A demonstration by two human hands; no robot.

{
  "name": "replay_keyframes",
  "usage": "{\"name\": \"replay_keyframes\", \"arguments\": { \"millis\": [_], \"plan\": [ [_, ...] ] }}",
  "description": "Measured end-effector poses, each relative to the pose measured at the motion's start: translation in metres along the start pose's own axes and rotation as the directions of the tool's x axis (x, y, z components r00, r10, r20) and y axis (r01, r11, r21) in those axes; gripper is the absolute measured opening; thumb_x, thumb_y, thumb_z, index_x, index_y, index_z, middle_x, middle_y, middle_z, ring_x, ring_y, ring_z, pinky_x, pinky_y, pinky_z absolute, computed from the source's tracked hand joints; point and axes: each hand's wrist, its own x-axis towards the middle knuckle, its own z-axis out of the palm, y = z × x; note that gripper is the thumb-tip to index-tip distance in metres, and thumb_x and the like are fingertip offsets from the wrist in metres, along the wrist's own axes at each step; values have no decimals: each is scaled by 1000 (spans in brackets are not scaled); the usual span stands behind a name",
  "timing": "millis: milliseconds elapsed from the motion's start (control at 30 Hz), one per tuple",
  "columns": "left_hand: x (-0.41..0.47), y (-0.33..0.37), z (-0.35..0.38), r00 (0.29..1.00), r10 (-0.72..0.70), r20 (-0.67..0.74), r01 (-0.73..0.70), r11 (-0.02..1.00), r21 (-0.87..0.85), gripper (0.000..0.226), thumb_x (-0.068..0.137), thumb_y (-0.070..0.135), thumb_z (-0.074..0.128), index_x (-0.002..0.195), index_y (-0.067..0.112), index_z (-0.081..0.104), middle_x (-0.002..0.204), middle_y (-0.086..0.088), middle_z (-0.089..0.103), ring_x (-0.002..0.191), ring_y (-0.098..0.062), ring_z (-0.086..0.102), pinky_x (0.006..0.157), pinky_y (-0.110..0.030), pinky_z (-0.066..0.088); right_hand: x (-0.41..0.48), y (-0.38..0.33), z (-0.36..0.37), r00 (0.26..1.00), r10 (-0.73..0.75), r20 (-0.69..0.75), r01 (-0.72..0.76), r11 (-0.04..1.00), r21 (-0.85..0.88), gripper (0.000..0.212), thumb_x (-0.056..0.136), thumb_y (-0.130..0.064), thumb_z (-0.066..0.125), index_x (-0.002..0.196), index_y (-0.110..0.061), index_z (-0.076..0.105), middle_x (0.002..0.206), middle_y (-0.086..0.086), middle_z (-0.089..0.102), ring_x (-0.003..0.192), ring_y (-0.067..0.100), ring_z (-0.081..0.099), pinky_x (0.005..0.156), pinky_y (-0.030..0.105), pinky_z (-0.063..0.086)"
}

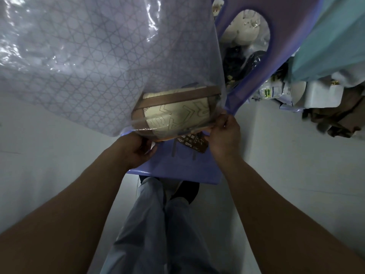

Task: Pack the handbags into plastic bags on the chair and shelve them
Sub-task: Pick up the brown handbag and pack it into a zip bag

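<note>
The handbag (175, 113) lies inside the plastic bag (88, 66) over the chair (177, 171) seat, just beyond the 2 hands, its long axis left to right. The left hand (138, 151) grips the bag's mouth; the right hand (223, 135) pinches it.

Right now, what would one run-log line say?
step: bagging | handbag: inside plastic bag | left hand: grips bag mouth | right hand: pinches bag mouth | chair: underneath

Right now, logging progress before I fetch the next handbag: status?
Left hand and right hand both gripping plastic bag at its mouth. Handbag inside, above the chair seat. Brown tag sits at the opening.
</note>
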Motion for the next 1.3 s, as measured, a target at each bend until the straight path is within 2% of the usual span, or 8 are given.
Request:
{"name": "replay_keyframes", "arguments": {
  "millis": [200, 333, 633, 800, 900, 967, 1100, 1300],
  "plan": [
    [6, 0, -1, 1000, 14, 8, -13, 1000, -11, 24, 95, 0, 47, 102, 14, 65, 89, -6, 59, 95, -15, 56, 61, -27, 58, -13, -32, -1, 989, 135, 55, -142, 978, 153, 31, 101, -35, 45, 79, -23, 62, 97, 18, 68, 101, 41, 67, 91, 57, 55],
    [0, -2, 2, 998, -1, 69, 3, 999, -40, 22, 94, 0, 50, 98, 14, 66, 87, -3, 59, 89, -13, 54, 63, -27, 59, -8, -30, -5, 925, 289, 245, -363, 866, 346, 26, 108, -31, 41, 118, -19, 61, 99, -3, 67, 94, 15, 66, 88, 34, 51],
    [-1, -8, 1, 995, 82, -55, -84, 995, -46, 24, 95, -2, 49, 107, 13, 64, 86, -4, 62, 82, -15, 59, 67, -29, 56, -7, -22, -2, 963, 228, 142, -262, 912, 315, 37, 109, -14, 39, 79, -14, 61, 94, 16, 68, 79, 17, 65, 84, 41, 58],
    [-5, -1, 11, 992, 72, -107, -75, 997, -18, 18, 93, 1, 51, 90, 13, 63, 84, -3, 60, 84, -16, 57, 73, -29, 50, 5, -24, -1, 953, 271, 138, -299, 920, 255, 22, 107, -17, 46, 95, -6, 61, 82, 4, 64, 76, 18, 64, 56, 27, 59],
    [-1, 4, 15, 989, 16, -146, -15, 1000, 3, 19, 90, -2, 50, 82, 12, 60, 79, -2, 55, 79, -15, 56, 69, -27, 49, 14, -23, -3, 945, 298, 138, -307, 950, 49, 28, 106, -28, 47, 92, -9, 63, 80, 8, 63, 73, 22, 63, 62, 33, 55],
    [4, 6, 12, 984, -35, -172, 35, 999, -3, 18, 90, -4, 52, 89, 11, 61, 82, -2, 55, 79, -15, 57, 63, -27, 52, 17, -24, -6, 984, 163, 72, -158, 986, -59, 19, 101, -20, 52, 94, -8, 65, 80, 12, 64, 74, 27, 64, 67, 35, 56],
    [9, 2, 6, 980, -111, -166, 106, 994, -41, 13, 91, -3, 58, 90, 10, 60, 80, -2, 56, 76, -13, 57, 54, -22, 54, 17, -47, -8, 992, -128, 7, 126, 985, 118, 17, 100, -16, 51, 94, -22, 65, 81, -5, 67, 79, 17, 63, 75, 38, 53],
    [14, 11, 4, 937, 278, -209, -286, 958, -6, 21, 96, 0, 47, 109, 12, 57, 96, -3, 62, 89, -15, 63, 67, -21, 56, 15, -34, -5, 984, -41, 173, 32, 998, 55, 41, 103, -18, 47, 69, -26, 67, 66, -12, 66, 73, 9, 61, 72, 31, 47]
  ]
}}
